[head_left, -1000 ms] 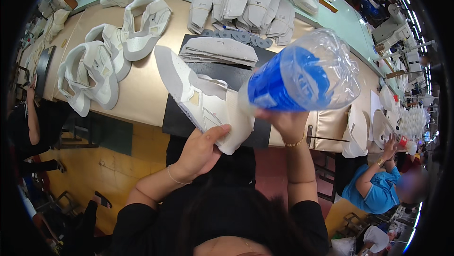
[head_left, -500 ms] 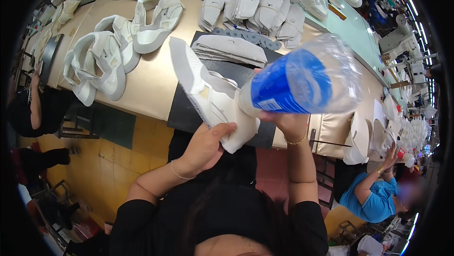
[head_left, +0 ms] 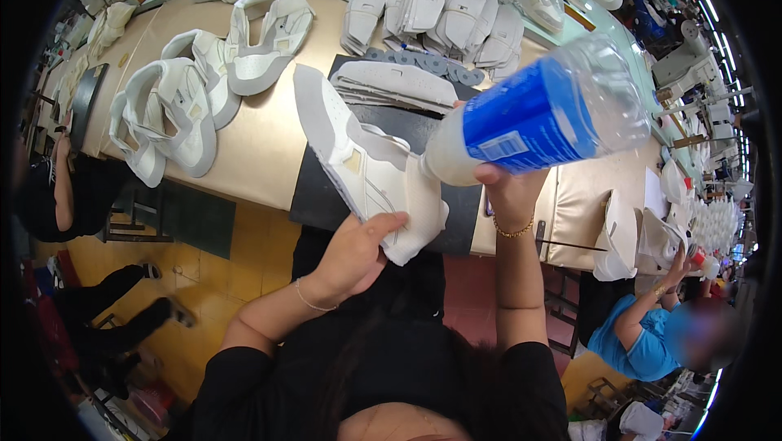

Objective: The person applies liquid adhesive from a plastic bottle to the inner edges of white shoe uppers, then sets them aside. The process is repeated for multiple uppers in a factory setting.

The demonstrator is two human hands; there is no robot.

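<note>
A white and grey shoe upper (head_left: 371, 171) is tilted over the dark board (head_left: 322, 190), toe pointing away and left. My left hand (head_left: 357, 247) pinches its near edge, thumb on the outer side. In my right hand (head_left: 515, 190) is a clear plastic bottle (head_left: 533, 119) with a blue label, lying almost on its side. Whitish stuff shows in the bottle's narrow end, which points left and meets the upper near its heel collar. Whether the tip touches the upper or sits just in front of it, I cannot tell.
Several finished-looking uppers (head_left: 183, 111) stand on the table's left. Behind the board are a stack of grey-white pieces (head_left: 395, 85), a grey scalloped strip (head_left: 428, 64) and tied bundles (head_left: 468, 13). More cut pieces (head_left: 615, 237) lie right, near a co-worker in blue (head_left: 639, 339).
My right hand has moved the bottle a little right and away from me, uncovering more of its neck. My left hand and the upper stay nearly still. Someone's legs have shifted at the left.
</note>
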